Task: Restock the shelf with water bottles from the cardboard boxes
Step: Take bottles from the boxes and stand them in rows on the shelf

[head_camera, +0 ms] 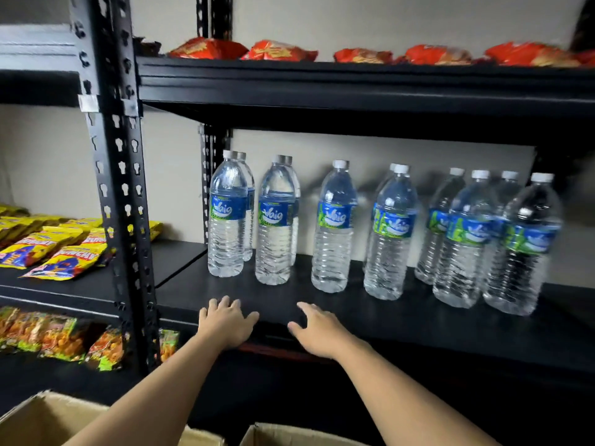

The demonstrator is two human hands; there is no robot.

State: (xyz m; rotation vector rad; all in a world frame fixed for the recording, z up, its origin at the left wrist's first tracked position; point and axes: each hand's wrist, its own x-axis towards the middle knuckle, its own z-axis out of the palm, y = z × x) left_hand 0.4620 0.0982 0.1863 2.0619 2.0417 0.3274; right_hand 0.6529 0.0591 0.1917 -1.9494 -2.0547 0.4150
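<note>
Step in hand, I'd say: between bottles. Both hands are empty. The left hand [225,323] sits at the front edge of the shelf [289,304], fingers straight and spread. The right hand [317,329] is just beside it, fingers also spread, gripping nothing. Can't tell whether the palms actually press on the edge.

The water bottles [331,226] stand upright on the back half of that shelf, approx. in columns L to R: two columns of two at the left, a single one in the middle, then more bunched together at the right w/ labels turned various ways. The strip of shelf in front of them is bare black board.

The cardboard boxes [42,420] are at the bottom of the view, under the arms. Two are open, but their insides aren't visible, so no telling how many bottles are left.

Next move, prob.: lower the hands into a box, grip a bottle round the body, lift it over the front edge and stand it in the bare strip or behind the single one. Needs care at the right – those bottles are packed close, and a knock could topple neighbours.

The red snack packs [280,50] above and the yellow packs [54,249] in the left bay aren't part of this job.
</note>
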